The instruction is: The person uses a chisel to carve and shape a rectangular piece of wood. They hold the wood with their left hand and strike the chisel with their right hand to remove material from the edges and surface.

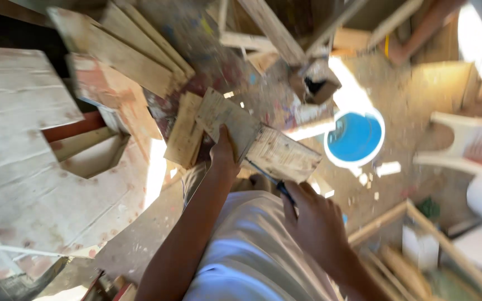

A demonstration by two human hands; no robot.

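Note:
My left hand (pixel 224 151) grips a rough, paint-flecked wooden board (pixel 263 139) from below, thumb on its face. The board lies at a slant over the edge of a cluttered workbench (pixel 218 67). My right hand (pixel 313 220) is closed around a thin dark pen or pencil (pixel 271 181) whose tip rests on the board's lower edge. The picture is blurred by motion, so fine detail on the board is unreadable.
Loose planks (pixel 124 50) and offcuts pile up on the bench. A large pale sheet (pixel 23 145) lies at left. A blue bucket with a white rim (pixel 355 138) stands on the sawdust floor, a white plastic chair (pixel 470 145) at right, timber strips (pixel 414 234) lower right.

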